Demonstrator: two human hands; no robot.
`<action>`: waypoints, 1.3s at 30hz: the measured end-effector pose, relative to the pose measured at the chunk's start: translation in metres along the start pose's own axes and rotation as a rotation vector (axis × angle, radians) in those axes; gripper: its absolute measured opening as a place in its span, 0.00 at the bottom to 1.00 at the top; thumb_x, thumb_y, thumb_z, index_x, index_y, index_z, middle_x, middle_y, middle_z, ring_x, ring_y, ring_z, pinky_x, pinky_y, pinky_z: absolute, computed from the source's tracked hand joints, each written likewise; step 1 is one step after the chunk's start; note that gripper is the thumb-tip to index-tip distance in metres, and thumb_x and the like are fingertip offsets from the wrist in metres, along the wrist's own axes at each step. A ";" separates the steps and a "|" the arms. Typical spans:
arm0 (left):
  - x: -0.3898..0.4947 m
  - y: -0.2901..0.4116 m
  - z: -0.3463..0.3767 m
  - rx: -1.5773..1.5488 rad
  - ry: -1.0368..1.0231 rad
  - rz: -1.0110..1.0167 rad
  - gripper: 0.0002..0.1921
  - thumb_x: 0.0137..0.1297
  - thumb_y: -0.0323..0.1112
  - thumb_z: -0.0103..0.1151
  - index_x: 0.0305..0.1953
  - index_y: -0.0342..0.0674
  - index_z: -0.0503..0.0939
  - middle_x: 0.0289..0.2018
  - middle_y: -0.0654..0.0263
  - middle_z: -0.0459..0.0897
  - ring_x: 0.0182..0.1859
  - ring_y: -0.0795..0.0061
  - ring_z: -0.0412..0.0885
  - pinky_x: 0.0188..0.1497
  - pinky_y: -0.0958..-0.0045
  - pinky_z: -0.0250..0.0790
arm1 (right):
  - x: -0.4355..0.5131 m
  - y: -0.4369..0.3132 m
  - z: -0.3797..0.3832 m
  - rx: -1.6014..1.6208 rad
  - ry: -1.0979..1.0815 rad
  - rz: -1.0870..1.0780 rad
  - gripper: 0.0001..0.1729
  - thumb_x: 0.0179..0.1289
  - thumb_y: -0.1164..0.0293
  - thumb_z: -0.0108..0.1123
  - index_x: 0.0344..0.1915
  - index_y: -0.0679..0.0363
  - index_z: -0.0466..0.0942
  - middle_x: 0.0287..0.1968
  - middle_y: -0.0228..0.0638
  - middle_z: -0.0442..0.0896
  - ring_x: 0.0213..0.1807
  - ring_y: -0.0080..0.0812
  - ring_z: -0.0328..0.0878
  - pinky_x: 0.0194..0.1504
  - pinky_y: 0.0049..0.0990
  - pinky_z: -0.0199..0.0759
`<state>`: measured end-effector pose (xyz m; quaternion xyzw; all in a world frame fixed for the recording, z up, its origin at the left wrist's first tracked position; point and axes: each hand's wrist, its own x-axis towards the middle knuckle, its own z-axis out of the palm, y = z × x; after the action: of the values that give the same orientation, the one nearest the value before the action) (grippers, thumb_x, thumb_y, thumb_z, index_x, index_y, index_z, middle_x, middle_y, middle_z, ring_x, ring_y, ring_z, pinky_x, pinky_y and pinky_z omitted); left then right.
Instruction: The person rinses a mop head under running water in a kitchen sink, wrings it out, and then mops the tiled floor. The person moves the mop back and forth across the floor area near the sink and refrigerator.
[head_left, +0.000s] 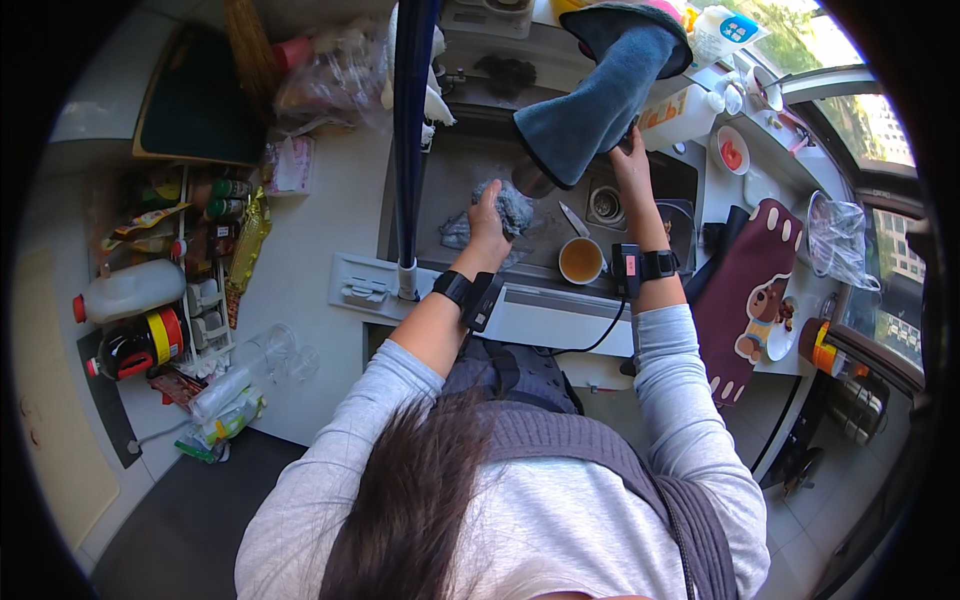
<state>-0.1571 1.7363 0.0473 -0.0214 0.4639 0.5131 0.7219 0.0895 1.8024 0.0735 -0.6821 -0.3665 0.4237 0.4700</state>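
Note:
My left hand (489, 225) grips a wet grey cloth (514, 210) over the metal sink basin (457, 157). My right hand (632, 166) is raised at the back right of the basin, beside a hanging blue cloth (600, 105). Its fingertips are partly hidden there, so what they touch cannot be told. A metal cylinder (534, 182) shows partly below the blue cloth. Nearer me, a white cup (581, 261) holds brownish liquid, and a knife (574, 219) lies next to the drain strainer (606, 204). Both wrists carry black strapped devices.
A dark blue pole (414, 150) rises at the basin's left side from a white plate (360, 289). On the right counter lies a maroon mat (750, 300). A white jug (682, 116) stands behind my right hand. Bottles, clear glasses (277, 349) and a tissue pack (290, 166) crowd the left.

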 end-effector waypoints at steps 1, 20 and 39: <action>0.001 -0.002 -0.001 0.013 0.014 -0.021 0.15 0.59 0.46 0.62 0.41 0.43 0.77 0.36 0.67 0.81 0.39 0.69 0.81 0.44 0.64 0.74 | -0.008 0.001 0.003 0.061 -0.023 -0.017 0.52 0.56 0.65 0.66 0.72 0.69 0.45 0.65 0.49 0.65 0.58 0.34 0.70 0.59 0.29 0.63; -0.003 0.029 -0.019 1.767 -0.502 0.555 0.22 0.71 0.45 0.41 0.56 0.36 0.71 0.57 0.47 0.72 0.55 0.49 0.72 0.57 0.60 0.66 | -0.122 0.021 0.060 0.347 -0.628 0.582 0.15 0.48 0.80 0.68 0.38 0.63 0.76 0.34 0.32 0.76 0.31 0.26 0.74 0.31 0.23 0.71; -0.031 0.044 0.027 2.322 -0.817 0.828 0.18 0.55 0.38 0.62 0.45 0.39 0.74 0.33 0.51 0.84 0.37 0.51 0.84 0.38 0.57 0.77 | -0.109 -0.007 0.076 -0.625 -0.860 0.170 0.19 0.41 0.66 0.72 0.34 0.62 0.77 0.22 0.39 0.78 0.23 0.34 0.76 0.22 0.28 0.65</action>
<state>-0.1745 1.7488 0.1037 0.9138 0.3544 -0.0333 0.1957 -0.0217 1.7318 0.0903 -0.5818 -0.5779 0.5720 0.0160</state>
